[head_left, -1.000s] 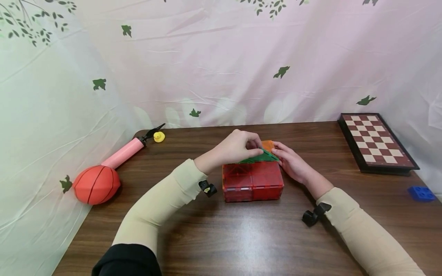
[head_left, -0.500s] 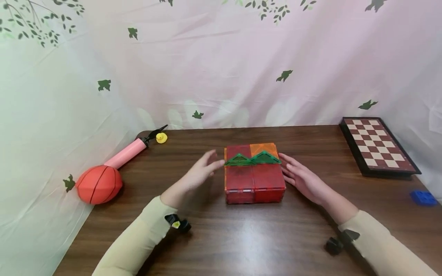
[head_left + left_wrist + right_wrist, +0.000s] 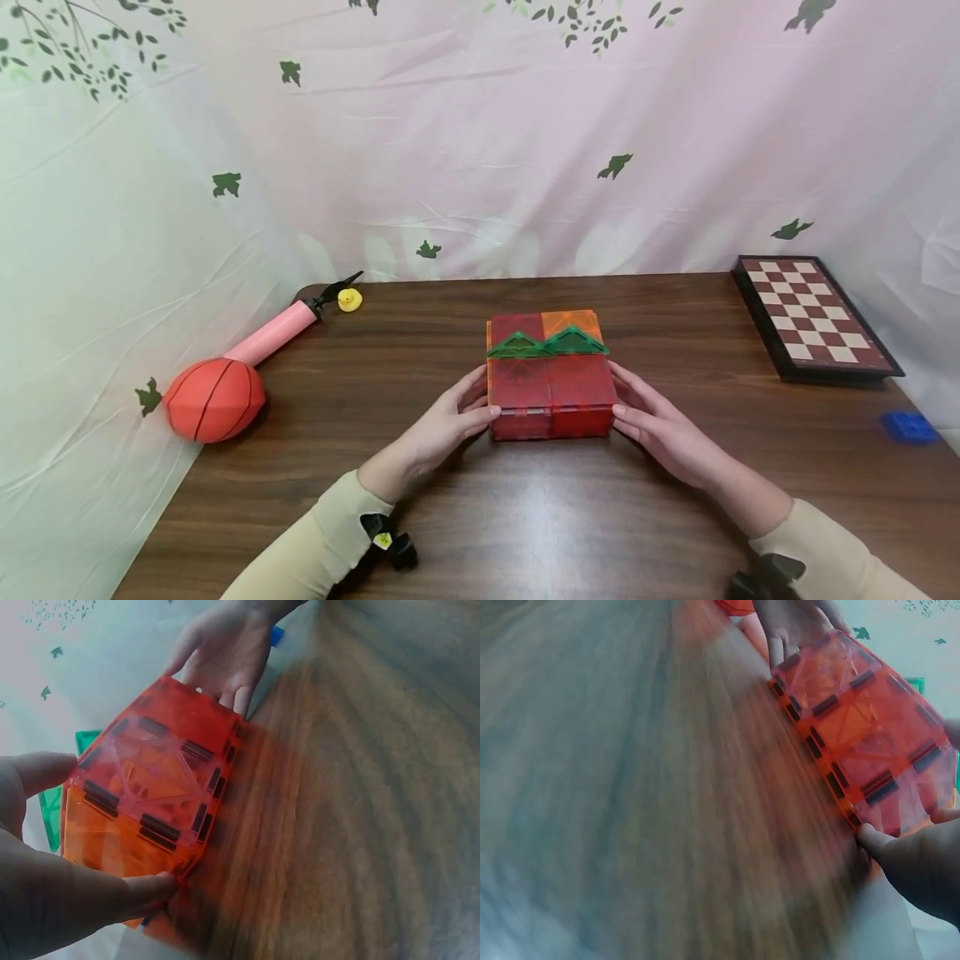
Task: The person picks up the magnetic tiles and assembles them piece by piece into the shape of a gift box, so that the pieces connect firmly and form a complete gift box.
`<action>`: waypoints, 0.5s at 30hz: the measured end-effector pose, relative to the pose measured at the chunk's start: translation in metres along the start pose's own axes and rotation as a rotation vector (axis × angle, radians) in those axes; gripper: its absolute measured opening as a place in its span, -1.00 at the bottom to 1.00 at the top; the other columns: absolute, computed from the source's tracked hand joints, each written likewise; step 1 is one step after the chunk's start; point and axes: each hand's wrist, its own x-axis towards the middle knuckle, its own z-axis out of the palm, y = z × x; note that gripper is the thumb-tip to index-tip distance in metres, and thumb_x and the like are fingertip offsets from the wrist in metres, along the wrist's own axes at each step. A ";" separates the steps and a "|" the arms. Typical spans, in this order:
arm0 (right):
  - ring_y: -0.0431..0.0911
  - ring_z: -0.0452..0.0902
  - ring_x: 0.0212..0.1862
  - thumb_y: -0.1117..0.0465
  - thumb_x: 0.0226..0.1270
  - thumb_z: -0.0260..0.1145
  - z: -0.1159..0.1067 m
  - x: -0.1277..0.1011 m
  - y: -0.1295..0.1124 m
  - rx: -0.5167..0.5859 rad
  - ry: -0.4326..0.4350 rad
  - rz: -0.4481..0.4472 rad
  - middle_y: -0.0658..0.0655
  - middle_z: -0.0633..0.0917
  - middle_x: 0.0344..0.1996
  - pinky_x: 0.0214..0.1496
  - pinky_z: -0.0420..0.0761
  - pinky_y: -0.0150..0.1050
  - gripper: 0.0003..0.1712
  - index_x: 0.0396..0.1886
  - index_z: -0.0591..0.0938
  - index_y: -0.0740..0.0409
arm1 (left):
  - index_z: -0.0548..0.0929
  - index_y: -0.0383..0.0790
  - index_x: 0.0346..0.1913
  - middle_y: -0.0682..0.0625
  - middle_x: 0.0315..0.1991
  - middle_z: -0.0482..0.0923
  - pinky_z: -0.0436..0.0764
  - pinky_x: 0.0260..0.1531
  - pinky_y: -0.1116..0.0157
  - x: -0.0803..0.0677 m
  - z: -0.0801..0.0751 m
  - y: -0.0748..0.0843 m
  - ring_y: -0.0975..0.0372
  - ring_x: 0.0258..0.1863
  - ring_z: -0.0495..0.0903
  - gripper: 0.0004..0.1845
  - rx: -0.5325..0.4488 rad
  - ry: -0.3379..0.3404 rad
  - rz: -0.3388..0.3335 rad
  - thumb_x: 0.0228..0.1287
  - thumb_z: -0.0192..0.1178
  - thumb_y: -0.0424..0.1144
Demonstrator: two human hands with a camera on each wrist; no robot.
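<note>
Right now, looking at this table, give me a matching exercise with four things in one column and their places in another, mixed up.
Things:
1. chessboard
2. rubber duck
3. green triangles
4. blue block

Places:
A. on top of the red tile box
B. right edge, nearer than the board
C. far left, by the pink pump
D. far right of the table

Pairs: 1-D, 2-C, 3-A, 4-B

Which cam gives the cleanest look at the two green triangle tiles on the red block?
Head view: both green triangle tiles stand sharp and whole on top. Left wrist shows only a green sliver behind the left hand; right wrist barely a green speck at the frame edge.
</note>
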 end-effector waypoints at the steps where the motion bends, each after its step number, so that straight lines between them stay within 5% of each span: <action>1: -0.35 0.33 0.35 0.19 0.67 0.01 0.001 0.000 0.000 -0.002 0.004 0.002 0.26 -0.14 0.63 0.30 0.45 -0.30 -0.21 0.69 -0.15 0.03 | -0.08 -0.21 0.65 -0.24 0.59 0.01 0.33 0.37 0.03 0.000 0.000 0.000 -0.05 0.56 0.05 -0.16 0.000 0.002 0.002 0.49 0.16 -0.35; 7: -0.25 0.29 0.39 0.17 0.67 0.03 0.000 0.007 -0.001 -0.015 0.024 -0.002 0.25 -0.11 0.62 0.29 0.46 -0.28 -0.19 0.69 -0.15 0.00 | -0.08 -0.20 0.65 -0.22 0.59 0.01 0.37 0.35 0.05 0.007 -0.007 0.006 -0.03 0.56 0.07 -0.16 0.022 -0.012 -0.006 0.51 0.16 -0.35; 15: 0.19 0.02 0.55 0.12 0.64 0.10 -0.002 0.031 -0.004 -0.016 0.062 -0.005 0.23 -0.07 0.62 0.29 0.45 -0.30 -0.15 0.69 -0.14 -0.01 | -0.03 -0.17 0.65 -0.19 0.57 0.08 0.40 0.33 0.04 0.027 -0.025 0.013 -0.02 0.47 0.26 -0.20 0.032 0.012 -0.018 0.52 0.13 -0.35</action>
